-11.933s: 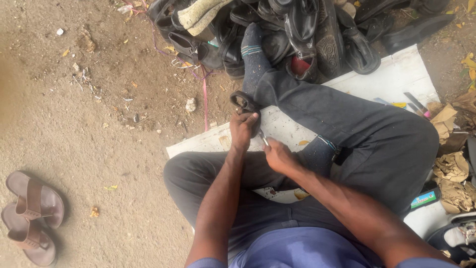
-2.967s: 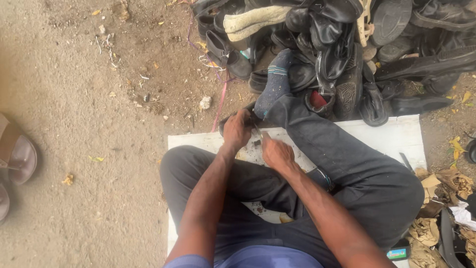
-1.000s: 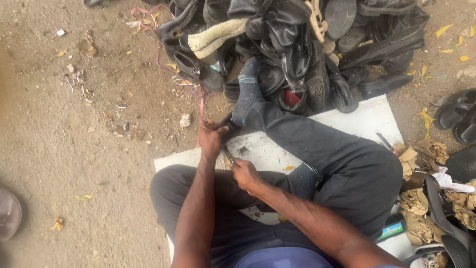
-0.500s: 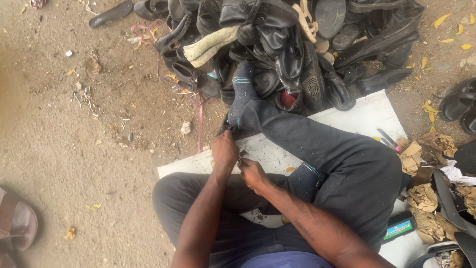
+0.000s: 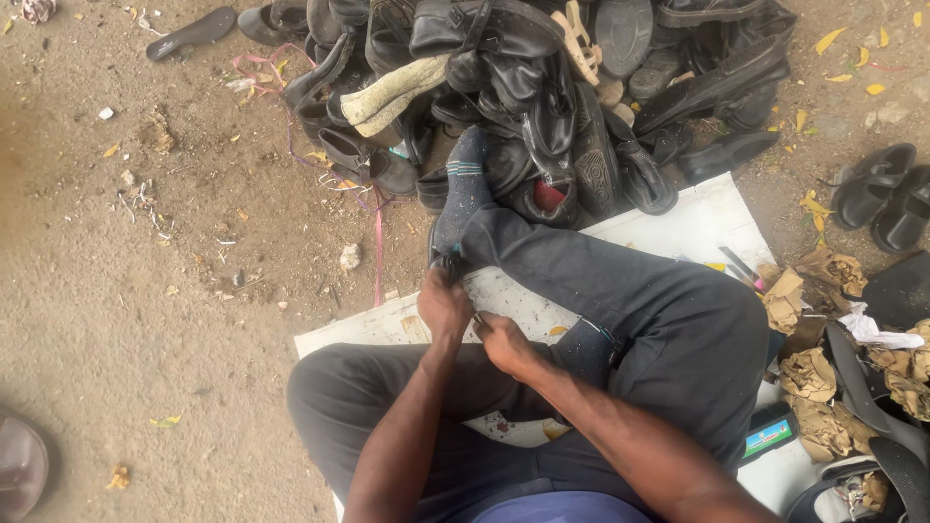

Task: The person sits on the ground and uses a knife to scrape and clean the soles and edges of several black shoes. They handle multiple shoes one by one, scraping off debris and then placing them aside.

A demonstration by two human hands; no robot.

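Observation:
My left hand is closed on a small dark shoe piece, which rests against my grey-socked foot. Just behind it and touching it, my right hand is closed with a thin pale tool tip showing between the two hands. Both hands work over a white board on which I sit, my dark-trousered leg stretched across it. What the fingers do to the shoe piece is hidden.
A heap of black shoes and soles lies beyond my foot. Crumpled brown paper and sandals lie at the right. A pink string trails over the sandy ground at the left. A brown sandal sits at the lower left edge.
One second ago my left hand was stretched away from the right; it has drawn back and the two hands now meet by the foot. The view has shifted slightly.

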